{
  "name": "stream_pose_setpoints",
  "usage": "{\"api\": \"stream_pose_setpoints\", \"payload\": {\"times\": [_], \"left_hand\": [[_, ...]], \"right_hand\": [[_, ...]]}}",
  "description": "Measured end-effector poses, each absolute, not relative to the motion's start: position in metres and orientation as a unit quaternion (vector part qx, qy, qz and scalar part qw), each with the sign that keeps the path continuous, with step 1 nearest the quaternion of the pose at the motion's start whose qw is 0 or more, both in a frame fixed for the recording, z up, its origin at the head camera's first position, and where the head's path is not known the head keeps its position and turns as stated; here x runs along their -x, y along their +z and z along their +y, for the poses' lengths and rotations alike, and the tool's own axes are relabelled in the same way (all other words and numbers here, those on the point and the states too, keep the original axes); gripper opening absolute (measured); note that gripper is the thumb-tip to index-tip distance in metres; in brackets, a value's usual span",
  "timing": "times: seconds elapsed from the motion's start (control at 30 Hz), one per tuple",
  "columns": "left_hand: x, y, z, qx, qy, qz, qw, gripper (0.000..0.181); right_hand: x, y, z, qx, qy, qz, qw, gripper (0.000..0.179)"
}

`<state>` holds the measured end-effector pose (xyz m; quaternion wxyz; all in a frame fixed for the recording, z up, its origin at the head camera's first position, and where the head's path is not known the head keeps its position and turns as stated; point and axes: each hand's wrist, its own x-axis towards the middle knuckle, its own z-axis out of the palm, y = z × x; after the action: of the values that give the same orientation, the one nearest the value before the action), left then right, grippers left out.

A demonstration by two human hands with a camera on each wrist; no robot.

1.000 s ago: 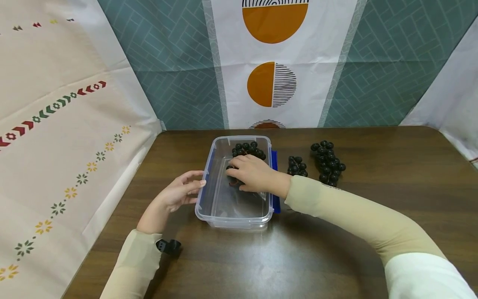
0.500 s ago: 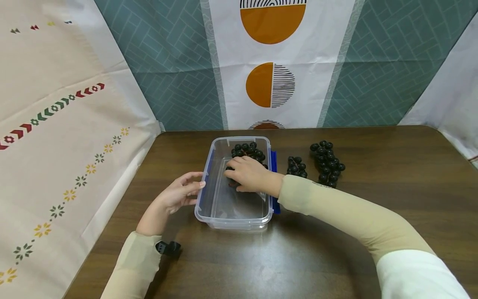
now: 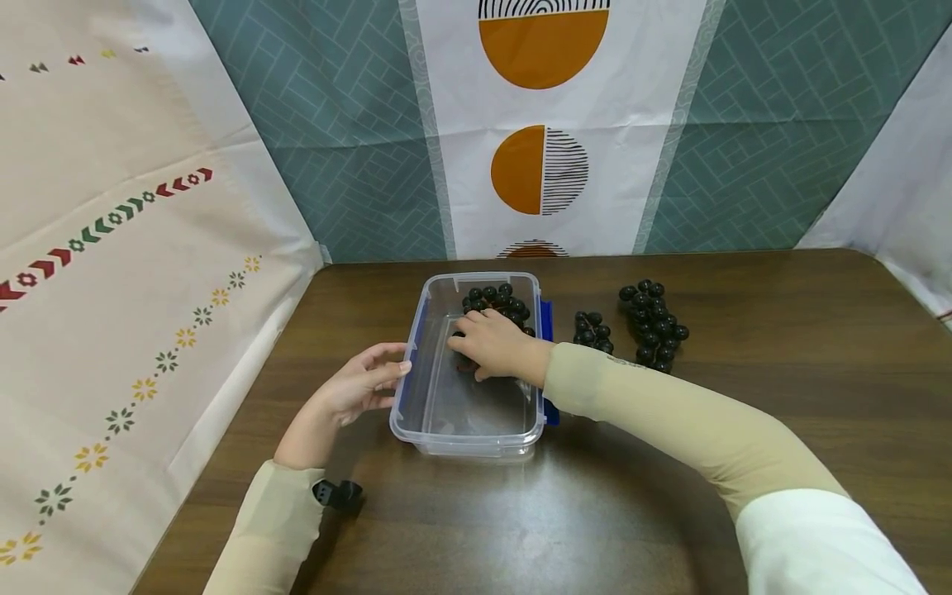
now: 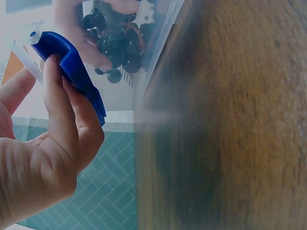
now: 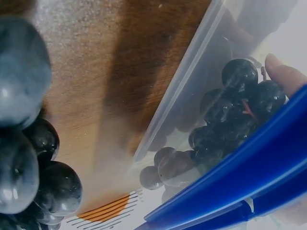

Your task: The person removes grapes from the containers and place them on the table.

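Note:
A clear plastic food container [image 3: 454, 438] with blue side latches stands lidless on the table. My left hand [image 3: 359, 388] holds its left side, thumb at the rim. In the left wrist view, the fingers press against a raised blue latch [image 4: 72, 64]. Reaching inside, my right hand [image 3: 500, 345] grips a bunch of dark grapes [image 4: 120, 45], mostly covered by the hand in the head view. More dark grapes [image 3: 513, 307] lie at the container's far end. Through the wall, the right wrist view shows grapes [image 5: 240, 79] beside a fingertip.
Right of the container lie a small grape bunch [image 3: 592, 333] and a longer one [image 3: 653, 326], near my right forearm. A blue latch [image 3: 548, 321] hangs on the container's right side. Patterned cloths [image 3: 357, 165] hang behind the wooden table [image 3: 461, 529].
My right forearm and sleeve have shifted slightly left, while the right hand stays over the grapes in the container. The left hand has kept its hold.

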<state>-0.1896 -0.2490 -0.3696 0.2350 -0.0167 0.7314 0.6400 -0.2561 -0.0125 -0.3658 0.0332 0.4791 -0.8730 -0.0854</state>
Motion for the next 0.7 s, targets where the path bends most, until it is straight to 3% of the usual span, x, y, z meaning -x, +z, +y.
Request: {"api": "stream_pose_setpoints", "payload": {"times": [0.7], "left_hand": [[0.1888, -0.3694, -0.2487, 0.016, 0.642, 0.729, 0.237, 0.057]], "right_hand": [[0.2529, -0.3697, -0.0151, -0.467, -0.119, -0.876, 0.039, 0.043]]}}
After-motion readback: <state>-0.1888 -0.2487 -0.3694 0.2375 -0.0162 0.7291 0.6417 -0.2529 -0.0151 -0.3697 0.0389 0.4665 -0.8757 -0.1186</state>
